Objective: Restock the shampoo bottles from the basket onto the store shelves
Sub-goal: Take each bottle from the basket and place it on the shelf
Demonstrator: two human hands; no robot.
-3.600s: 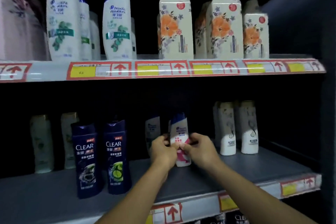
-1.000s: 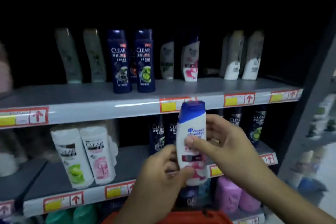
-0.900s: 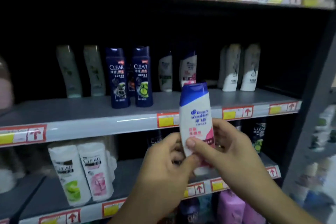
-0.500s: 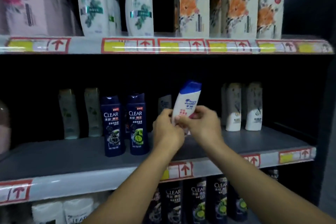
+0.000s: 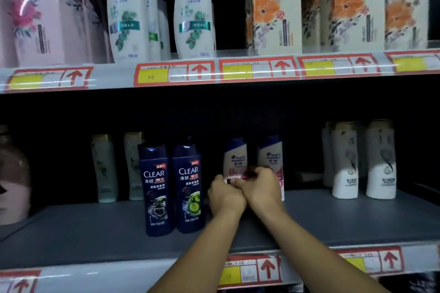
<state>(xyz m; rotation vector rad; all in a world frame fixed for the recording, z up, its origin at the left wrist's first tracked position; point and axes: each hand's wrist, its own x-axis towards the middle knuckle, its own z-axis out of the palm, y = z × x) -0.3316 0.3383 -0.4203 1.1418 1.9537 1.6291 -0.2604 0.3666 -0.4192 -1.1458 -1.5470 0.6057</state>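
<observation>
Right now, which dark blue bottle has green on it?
The right dark blue CLEAR bottle, nearer the hands; the left dark blue CLEAR bottle shows black.

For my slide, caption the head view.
Both hands, left hand and right hand, set a pink-label shampoo bottle beside its twin on the middle shelf.

Both hands (image 5: 242, 191) hide the white shampoo bottle's (image 5: 235, 158) lower half.

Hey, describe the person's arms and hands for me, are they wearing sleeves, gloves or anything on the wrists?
Both forearms are bare: no sleeves show up to the frame's lower edge. The left hand and right hand wear no gloves, and no watch, bracelet or ring shows in this dim view.
</observation>
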